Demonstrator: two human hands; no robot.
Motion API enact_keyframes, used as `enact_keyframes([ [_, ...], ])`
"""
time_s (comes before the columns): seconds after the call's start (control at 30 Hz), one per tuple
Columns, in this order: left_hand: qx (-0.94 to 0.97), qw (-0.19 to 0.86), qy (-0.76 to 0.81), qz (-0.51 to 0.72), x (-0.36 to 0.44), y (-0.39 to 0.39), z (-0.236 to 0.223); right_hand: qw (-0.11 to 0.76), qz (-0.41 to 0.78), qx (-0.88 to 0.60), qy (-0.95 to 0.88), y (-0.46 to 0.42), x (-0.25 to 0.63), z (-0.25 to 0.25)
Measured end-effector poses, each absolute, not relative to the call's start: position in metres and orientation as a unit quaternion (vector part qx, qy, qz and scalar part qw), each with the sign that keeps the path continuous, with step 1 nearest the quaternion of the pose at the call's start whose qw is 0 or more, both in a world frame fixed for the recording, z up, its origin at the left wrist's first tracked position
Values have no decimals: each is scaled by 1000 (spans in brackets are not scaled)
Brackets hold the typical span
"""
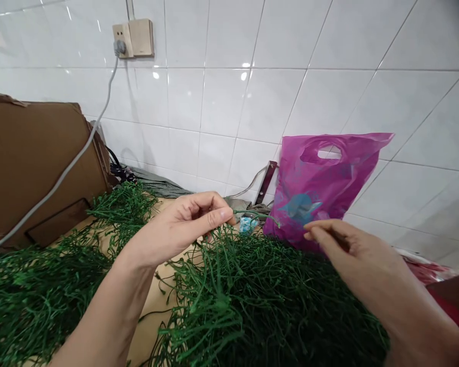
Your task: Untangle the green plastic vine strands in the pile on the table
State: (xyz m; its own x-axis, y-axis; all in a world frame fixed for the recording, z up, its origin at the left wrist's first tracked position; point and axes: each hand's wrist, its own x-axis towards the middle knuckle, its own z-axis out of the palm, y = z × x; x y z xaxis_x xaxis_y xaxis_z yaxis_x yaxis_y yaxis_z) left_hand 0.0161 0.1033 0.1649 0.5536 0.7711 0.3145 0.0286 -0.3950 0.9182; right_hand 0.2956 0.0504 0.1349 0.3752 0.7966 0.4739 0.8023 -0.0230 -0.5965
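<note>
My left hand is closed, thumb against fingers, pinching a thin green plastic stem that sticks out to the right with a small knob at its tip. To the right, my right hand is pinched shut in front of the purple bag, apart from that stem's tip; whether anything tiny sits between its fingertips I cannot make out. Below both hands spreads a large tangled heap of green plastic stems. Another pile of green stems lies on the left, beside my left forearm.
A purple plastic bag stands against the tiled wall. At the left is a cardboard box, crossed by a grey cable from a wall socket. A small blue-and-white item lies behind the heap.
</note>
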Motion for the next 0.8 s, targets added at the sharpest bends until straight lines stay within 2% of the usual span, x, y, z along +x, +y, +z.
enact_keyframes([
  [0.07, 735, 487, 267, 388, 20, 107, 161, 402, 21, -687, -605, 44, 281, 139],
  [0.37, 737, 473, 291, 386, 25, 114, 154, 491, 279, -501, -655, 54, 201, 142],
  [0.6, 724, 489, 299, 383, 27, 115, 155, 506, 309, -503, -629, 61, 196, 132],
  [0.8, 743, 460, 292, 389, 27, 115, 151, 507, 346, -467, -637, 63, 196, 129],
])
